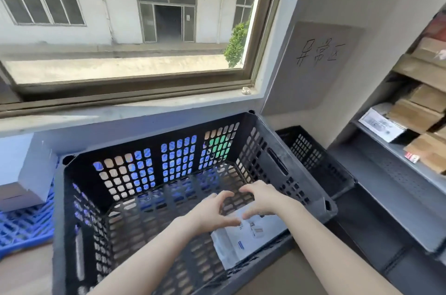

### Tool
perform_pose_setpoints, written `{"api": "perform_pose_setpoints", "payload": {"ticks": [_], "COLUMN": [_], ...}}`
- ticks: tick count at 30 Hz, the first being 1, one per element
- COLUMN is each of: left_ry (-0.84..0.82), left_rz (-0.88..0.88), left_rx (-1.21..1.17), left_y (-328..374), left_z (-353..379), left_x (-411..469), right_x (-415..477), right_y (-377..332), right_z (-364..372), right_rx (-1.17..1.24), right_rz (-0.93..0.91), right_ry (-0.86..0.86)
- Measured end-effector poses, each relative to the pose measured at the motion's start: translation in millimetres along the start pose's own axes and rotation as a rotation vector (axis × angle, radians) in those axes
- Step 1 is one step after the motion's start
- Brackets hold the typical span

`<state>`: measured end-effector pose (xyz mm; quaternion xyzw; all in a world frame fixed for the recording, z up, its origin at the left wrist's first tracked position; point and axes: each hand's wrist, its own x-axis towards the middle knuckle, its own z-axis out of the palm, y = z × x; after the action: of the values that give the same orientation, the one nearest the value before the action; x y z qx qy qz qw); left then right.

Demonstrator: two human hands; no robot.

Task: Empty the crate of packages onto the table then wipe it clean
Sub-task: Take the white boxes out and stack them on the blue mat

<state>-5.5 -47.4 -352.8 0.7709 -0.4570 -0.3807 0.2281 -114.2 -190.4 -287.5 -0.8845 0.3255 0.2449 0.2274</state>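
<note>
A dark grey perforated plastic crate stands in front of me under the window. One flat white package with a printed label lies on the crate floor near its front right corner. Both my hands are inside the crate over the package's far edge. My left hand has curled fingers and its thumb touches the package's top edge. My right hand arches beside it, fingertips down on the package's upper right part. The rest of the crate floor shows no other package.
White boxes sit on a blue plastic pallet to the left. A second dark crate stands behind on the right. Grey metal shelving with cardboard parcels fills the right side. A window sill runs across behind.
</note>
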Motion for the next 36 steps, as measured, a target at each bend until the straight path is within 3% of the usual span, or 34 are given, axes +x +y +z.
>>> {"api": "perform_pose_setpoints", "payload": {"ticks": [4, 8, 14, 21, 28, 36], "left_ry": [-0.146, -0.171, -0.126, -0.047, 0.262, 0.929], "left_rz": [-0.022, -0.064, -0.107, -0.220, -0.257, -0.180], "left_rx": [0.020, -0.010, -0.051, -0.153, -0.270, -0.615], "left_y": [-7, -10, -12, -17, -10, 27], "left_z": [10, 7, -7, -17, -37, -67], "left_x": [19, 23, 18, -11, -47, -79], "right_x": [22, 37, 50, 50, 43, 20], "right_y": [8, 13, 2, 5, -4, -12], "right_z": [-4, -4, -10, -5, -15, -47], "right_rx": [-0.110, -0.222, -0.371, -0.126, 0.087, 0.545], "right_rz": [-0.022, -0.023, -0.115, -0.281, -0.419, -0.471], "right_ry": [-0.162, -0.332, -0.331, -0.391, -0.311, -0.130]}}
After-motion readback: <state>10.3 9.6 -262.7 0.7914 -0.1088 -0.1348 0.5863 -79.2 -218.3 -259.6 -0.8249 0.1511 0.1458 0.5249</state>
